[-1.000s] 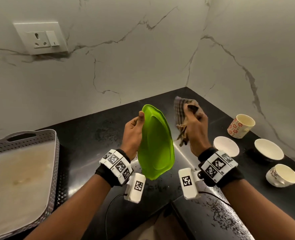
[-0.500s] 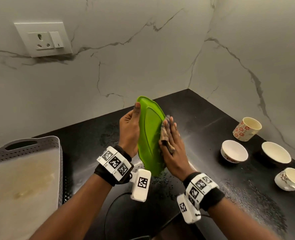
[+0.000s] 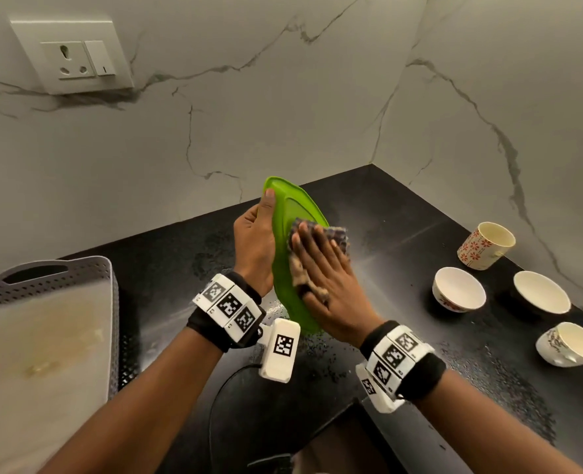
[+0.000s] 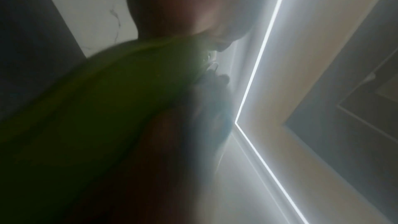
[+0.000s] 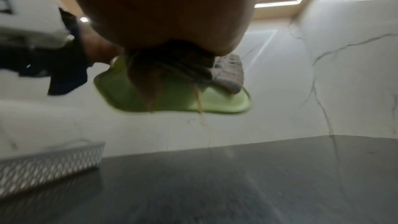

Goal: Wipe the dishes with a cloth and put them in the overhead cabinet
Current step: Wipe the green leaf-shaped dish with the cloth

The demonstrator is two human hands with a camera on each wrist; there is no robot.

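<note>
The right hand [image 3: 324, 282], a second ago lifted clear, is now pressing the cloth [image 3: 317, 254] flat-fingered against the green plate [image 3: 292, 230]; the left hand [image 3: 254, 244] is gripping its rim, above the counter [image 3: 386, 227]; wiping is underway.

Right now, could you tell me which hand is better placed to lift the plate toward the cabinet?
Left: the left hand already grips the green plate, while the right hand presses the cloth flat.

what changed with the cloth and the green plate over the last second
The right hand brought the checked cloth from beside the green plastic plate onto its face and now presses it there with flat fingers. The left hand kept its grip on the plate's edge, plate held on edge. The cups and bowls on the black counter stayed put.
</note>
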